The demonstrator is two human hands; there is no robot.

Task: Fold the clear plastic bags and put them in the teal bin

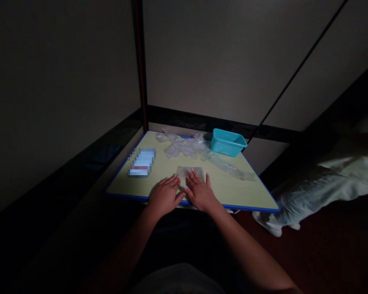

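Observation:
A small, flat, translucent plastic piece (190,169) lies near the front of the pale yellow table (239,192). My right hand (200,191) rests on its lower part, palm down with the fingers apart. Just to the left, my left hand (165,194) lies flat with its fingers stretched out, the tips close to the left edge of the piece. Both thumbs point inward and nearly meet. Neither hand grips anything. Crumpled clear plastic bags (185,145) are spread behind the hands, and a long clear strip (230,167) runs to the right.
A teal plastic basket (228,143) stands at the table's back right. On the left lies a blurred, bright phone-like screen (142,162). Walls rise behind and left of the table. Right of the table, a person in light trousers (306,200) and white shoes is partly visible.

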